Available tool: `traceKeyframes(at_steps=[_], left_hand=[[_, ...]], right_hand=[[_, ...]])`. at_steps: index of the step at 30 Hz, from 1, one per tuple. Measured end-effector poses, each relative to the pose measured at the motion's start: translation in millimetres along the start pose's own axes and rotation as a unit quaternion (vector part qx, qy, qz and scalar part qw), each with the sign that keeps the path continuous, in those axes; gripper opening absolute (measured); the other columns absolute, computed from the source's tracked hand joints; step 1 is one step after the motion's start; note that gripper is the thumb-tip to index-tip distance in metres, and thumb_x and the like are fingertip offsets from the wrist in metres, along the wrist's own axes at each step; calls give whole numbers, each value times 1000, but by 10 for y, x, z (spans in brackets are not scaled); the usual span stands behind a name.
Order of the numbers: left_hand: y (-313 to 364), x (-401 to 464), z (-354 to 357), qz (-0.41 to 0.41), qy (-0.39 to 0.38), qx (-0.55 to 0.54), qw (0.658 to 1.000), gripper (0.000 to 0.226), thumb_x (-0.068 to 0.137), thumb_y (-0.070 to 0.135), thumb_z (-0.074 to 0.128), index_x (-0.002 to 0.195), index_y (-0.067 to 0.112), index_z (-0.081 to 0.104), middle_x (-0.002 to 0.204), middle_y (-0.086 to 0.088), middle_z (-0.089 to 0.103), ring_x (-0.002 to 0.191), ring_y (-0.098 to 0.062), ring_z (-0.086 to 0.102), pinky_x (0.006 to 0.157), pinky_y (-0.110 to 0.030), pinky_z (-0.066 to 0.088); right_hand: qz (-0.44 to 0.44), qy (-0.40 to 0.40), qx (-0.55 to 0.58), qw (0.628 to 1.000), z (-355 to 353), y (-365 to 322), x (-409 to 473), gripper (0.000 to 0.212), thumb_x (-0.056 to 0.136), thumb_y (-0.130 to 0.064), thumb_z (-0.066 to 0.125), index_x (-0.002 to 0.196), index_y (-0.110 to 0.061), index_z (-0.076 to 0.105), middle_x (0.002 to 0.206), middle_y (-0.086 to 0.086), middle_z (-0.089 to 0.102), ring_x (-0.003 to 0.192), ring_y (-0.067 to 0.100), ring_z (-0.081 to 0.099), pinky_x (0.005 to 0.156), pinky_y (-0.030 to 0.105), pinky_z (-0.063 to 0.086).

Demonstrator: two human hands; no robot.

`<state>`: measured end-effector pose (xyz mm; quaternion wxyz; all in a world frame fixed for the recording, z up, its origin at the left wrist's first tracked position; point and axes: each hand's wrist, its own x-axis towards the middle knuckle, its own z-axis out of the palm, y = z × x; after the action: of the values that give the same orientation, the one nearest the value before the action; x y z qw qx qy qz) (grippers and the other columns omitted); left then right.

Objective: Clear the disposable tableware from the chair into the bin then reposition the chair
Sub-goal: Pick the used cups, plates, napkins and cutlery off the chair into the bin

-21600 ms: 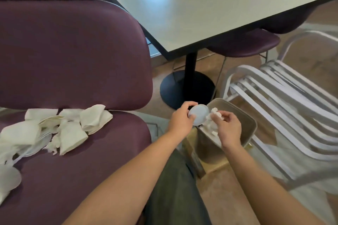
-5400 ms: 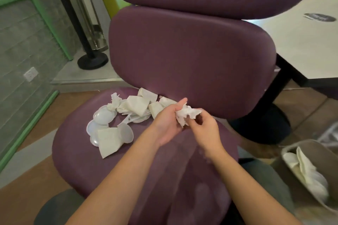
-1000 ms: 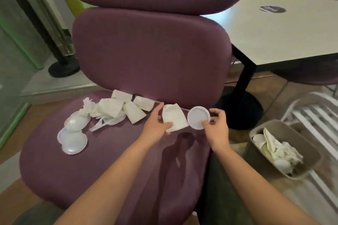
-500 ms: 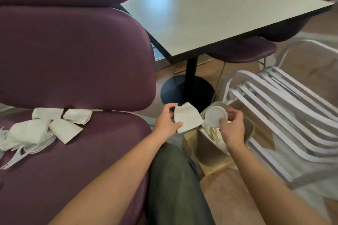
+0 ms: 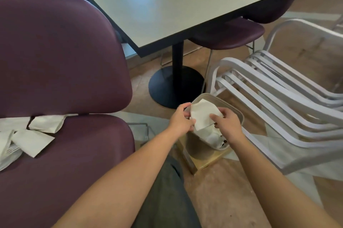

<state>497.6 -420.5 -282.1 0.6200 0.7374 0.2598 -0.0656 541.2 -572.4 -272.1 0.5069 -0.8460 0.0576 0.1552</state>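
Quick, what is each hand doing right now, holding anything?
Left hand: grips the flattened paper cup over the bin.
Right hand: pinches the same paper cup from the other side.

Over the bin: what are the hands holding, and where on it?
Both hold one flattened white paper piece above the bin: the left hand pinches its left edge, the right hand its lower right edge.
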Motion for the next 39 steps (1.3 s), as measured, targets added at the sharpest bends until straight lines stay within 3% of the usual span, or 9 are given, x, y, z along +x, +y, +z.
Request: traceKeyframes(at_steps=[4,6,8,14,17,21,27,35,39], left_hand=[[-45,81,21,-3,11,20,1000,63,89,10,65,144,27,39,112,6,54,107,-21,60,95,-42,52],[-69,80,-26,5,19,34,999,57,90,11,63,142,25,42,113,6,56,107,-17,58,95,-36,51],[-88,50,-106,15,28,48,998,49,91,12,62,137,22,48,119,2,59,104,-12,56,88,-26,46],[-178,-102,-504,43,84,106,990,24,95,21,56,117,30,61,109,9,63,103,-10,58,88,-27,45],[-205,-248,-829,54,111,120,985,19,95,22,55,109,34,60,109,8,65,100,-10,59,92,-32,48],[-305,-601,-1350,65,177,126,974,19,93,21,57,106,34,62,97,15,63,97,-10,62,90,-29,49],[-726,-1320,-2273,34,288,144,946,24,92,20,55,113,27,65,97,14,64,92,-4,58,85,-21,42],[-1455,-2226,-3271,-47,392,139,908,26,89,16,56,112,26,65,98,13,65,89,-9,61,79,-23,42],[-1801,-2574,-3597,-73,448,161,876,30,85,16,56,109,30,68,106,7,66,98,-15,61,87,-34,50]], right_hand=[[40,20,-15,999,-39,99,200,44,96,-28,55,136,-12,49,128,16,59,115,34,56,95,43,45],[58,14,-148,987,-43,164,228,56,98,-36,51,145,-9,39,144,20,45,135,34,36,112,43,27],[48,6,-230,972,-12,140,167,60,97,-36,50,149,-10,34,150,20,35,141,35,23,115,41,18],[-57,-29,-155,986,320,-189,-115,41,91,-22,56,132,-17,56,135,14,54,122,31,49,104,41,40],[-106,-81,-130,982,582,-475,-358,39,93,-17,56,132,-15,57,125,9,62,104,24,60,88,26,44],[-186,-137,-137,963,1070,-824,-702,39,94,-20,58,132,-14,58,132,3,60,122,19,55,100,27,39],[-241,-227,-146,932,2006,-1173,-1351,33,92,-18,58,124,-15,63,121,3,66,111,20,60,94,26,42],[-307,-334,-194,870,3138,-1224,-2250,33,90,-17,53,121,-19,64,123,3,65,118,25,54,98,33,45],[-320,-367,-206,849,3529,-1200,-2560,33,89,-16,54,120,-17,65,123,3,65,117,25,55,101,35,44]])
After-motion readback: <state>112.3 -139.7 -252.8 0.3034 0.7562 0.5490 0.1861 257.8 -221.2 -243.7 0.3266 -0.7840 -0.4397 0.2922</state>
